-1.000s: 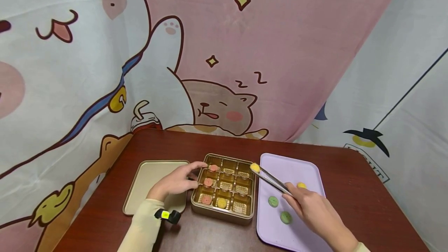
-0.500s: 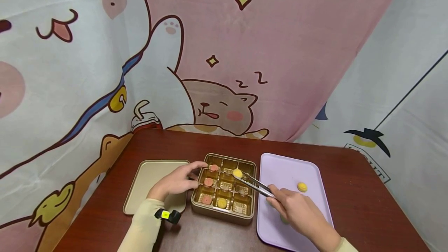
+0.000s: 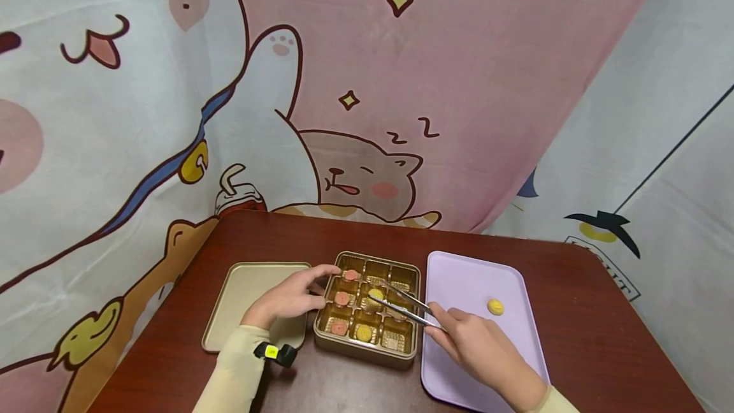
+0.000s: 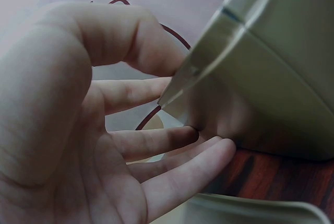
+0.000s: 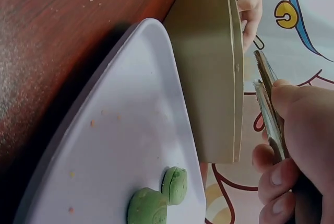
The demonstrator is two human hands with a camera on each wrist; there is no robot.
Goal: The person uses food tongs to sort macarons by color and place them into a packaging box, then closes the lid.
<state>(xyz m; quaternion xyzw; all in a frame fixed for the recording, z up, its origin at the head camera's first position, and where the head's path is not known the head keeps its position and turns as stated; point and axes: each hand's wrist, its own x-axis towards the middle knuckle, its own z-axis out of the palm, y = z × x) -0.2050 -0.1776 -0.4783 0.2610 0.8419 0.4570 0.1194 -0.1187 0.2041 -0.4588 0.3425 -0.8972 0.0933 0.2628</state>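
Head view: we log one yellow macaron, just released into the centre cell of the tin, one more place filled; tongs parted about it, gripped by right hand; left hand, fingers extended, touching the tin.

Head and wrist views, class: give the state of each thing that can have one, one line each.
Tin: open, five of nine compartments occupied
Gold lid: off, lying flat beside the tin
Pink pieces: seated in left-column compartments
Tongs: tips apart at the central yellow piece
Purple tray: bearing one yellow piece and two green pieces
Left hand: touching the tin
Right hand: gripping the tongs
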